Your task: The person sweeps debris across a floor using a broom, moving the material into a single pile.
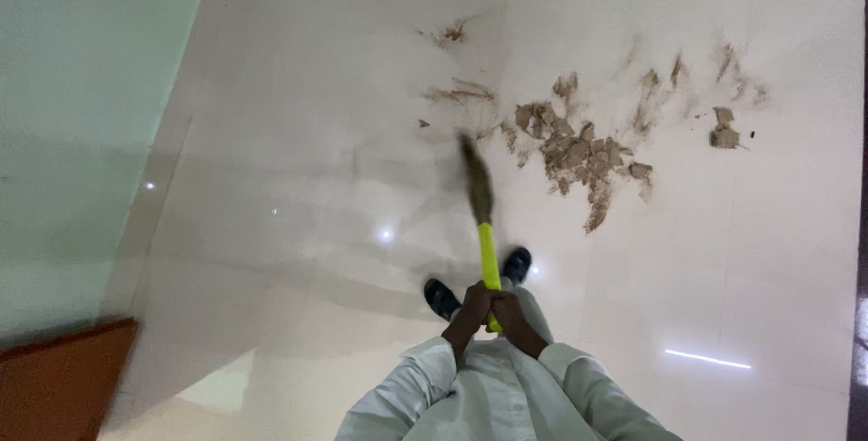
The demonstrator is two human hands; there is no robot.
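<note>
While both fists wrap its yellow grip, left hand point(472, 304) above right hand point(508, 312) | broom point(479, 192) seems light, bristles soft | hold handle end | dirt point(579, 156) beside it.

A glossy pale tiled floor point(298, 179) carries everything. Beyond the fingers, up and to their right, lies a heap of brown dirt and broken debris point(579, 156), with smaller smears point(461, 91) further off and a lone clump point(723, 136) far to the right. Two dark shoes point(443, 298) stand just past the fingers.
</note>
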